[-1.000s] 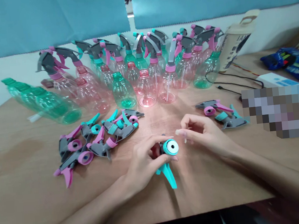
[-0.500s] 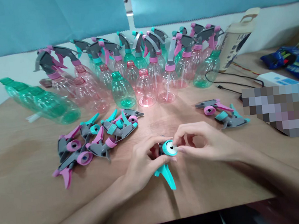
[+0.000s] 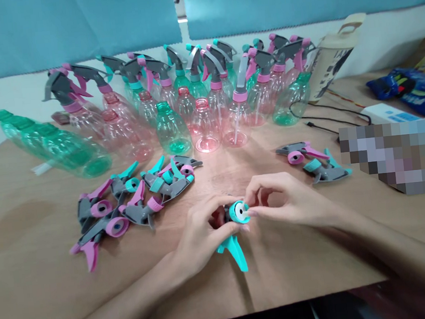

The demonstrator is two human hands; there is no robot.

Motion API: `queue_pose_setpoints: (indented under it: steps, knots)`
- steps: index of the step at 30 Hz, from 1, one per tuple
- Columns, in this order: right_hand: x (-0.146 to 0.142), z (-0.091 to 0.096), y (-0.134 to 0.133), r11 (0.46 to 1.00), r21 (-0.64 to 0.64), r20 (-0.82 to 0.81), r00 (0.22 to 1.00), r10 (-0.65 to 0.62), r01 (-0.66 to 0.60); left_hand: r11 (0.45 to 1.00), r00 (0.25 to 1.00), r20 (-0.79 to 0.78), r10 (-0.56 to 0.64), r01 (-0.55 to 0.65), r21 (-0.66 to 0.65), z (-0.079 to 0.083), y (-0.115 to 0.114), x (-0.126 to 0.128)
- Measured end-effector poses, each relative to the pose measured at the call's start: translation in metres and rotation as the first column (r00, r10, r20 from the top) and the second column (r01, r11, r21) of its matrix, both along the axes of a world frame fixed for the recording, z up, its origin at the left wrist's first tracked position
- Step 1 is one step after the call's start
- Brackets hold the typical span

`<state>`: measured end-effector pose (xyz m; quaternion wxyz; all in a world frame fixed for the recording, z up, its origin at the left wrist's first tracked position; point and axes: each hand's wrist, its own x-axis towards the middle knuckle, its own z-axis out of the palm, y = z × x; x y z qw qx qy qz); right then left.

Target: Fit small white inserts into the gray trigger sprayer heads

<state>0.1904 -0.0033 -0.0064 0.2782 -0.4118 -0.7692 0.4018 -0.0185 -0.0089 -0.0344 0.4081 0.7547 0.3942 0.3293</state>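
My left hand [image 3: 201,236] is wrapped round a grey spray head [image 3: 234,227] with a teal collar and a teal trigger that points down toward me. The collar's round opening faces right. My right hand [image 3: 288,202] is pinched at that opening, thumb and forefinger pressing a small pale piece against the collar. Both hands hover just above the wooden table [image 3: 37,256] near its front edge.
A pile of loose pink and teal spray heads [image 3: 134,202] lies to the left, two more spray heads [image 3: 314,162] to the right. Several pink and green clear bottles [image 3: 200,110], some capped with sprayers, stand at the back. Green bottles [image 3: 53,144] lie far left. Cables and a white box sit right.
My right hand moved left from beside the spray head and brought its small pale piece to the teal collar's opening, where it now pinches. The left hand kept its hold.
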Motion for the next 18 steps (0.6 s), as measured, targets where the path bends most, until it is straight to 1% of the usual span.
queue_pose_setpoints:
  steps: [5,7,10,18]
  knots:
    - [0.0022,0.0016,-0.0015,0.985,0.164,0.024,0.998,0.058,-0.061,0.983,0.996,-0.065,-0.059,0.069,0.169,0.0027,0.0011,-0.0020]
    - [0.0032,0.0005,-0.0012,0.971,0.226,0.033,0.997,0.076,-0.082,0.975,0.994,-0.083,-0.064,0.080,0.207,0.0031,0.0015,-0.0022]
    - [0.0042,-0.0016,-0.0004,0.954,0.279,0.063,0.994,0.093,-0.107,0.972,0.994,-0.087,-0.064,0.082,0.221,0.0028,0.0019,-0.0022]
    - [0.0052,-0.0039,-0.0016,0.941,0.322,0.127,0.990,0.067,-0.104,0.972,0.995,-0.081,-0.052,0.069,0.224,0.0020,0.0024,-0.0030]
